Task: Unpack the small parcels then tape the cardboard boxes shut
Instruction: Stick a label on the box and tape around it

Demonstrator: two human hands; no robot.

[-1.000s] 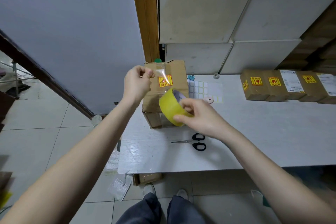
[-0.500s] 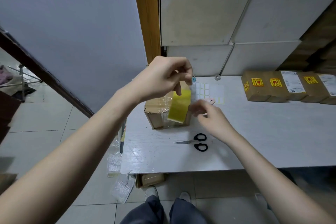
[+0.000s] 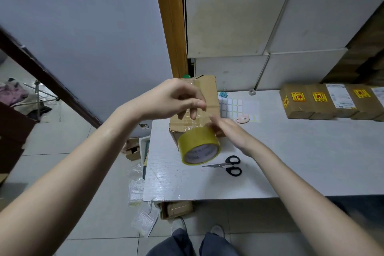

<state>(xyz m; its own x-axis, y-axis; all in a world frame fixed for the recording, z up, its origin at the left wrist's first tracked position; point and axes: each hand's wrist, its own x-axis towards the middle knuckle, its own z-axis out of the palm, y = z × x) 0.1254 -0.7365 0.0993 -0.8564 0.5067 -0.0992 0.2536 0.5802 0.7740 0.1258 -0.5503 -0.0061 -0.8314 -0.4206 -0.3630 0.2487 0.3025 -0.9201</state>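
Observation:
A brown cardboard box [image 3: 208,91] stands at the left end of the white table [image 3: 301,158]. A clear tape strip runs over its top and down its front to a yellow tape roll [image 3: 199,145], which sits against the box's front face. I cannot tell whether the roll hangs or rests on the table. My left hand [image 3: 176,100] is above the box top, fingers pinched on the tape strip. My right hand [image 3: 230,131] is flat with fingers apart, against the box's right side next to the roll and not gripping it.
Black scissors [image 3: 228,165] lie just right of the roll. A row of brown parcels with yellow labels [image 3: 311,102] lines the back right. A sticker sheet [image 3: 239,108] and a blue binder clip [image 3: 224,94] lie behind the box. Large white boxes [image 3: 239,23] stack behind.
My right hand has let go of the tape roll, which now sits low at the box's front. My left hand has come down onto the box top with the tape.

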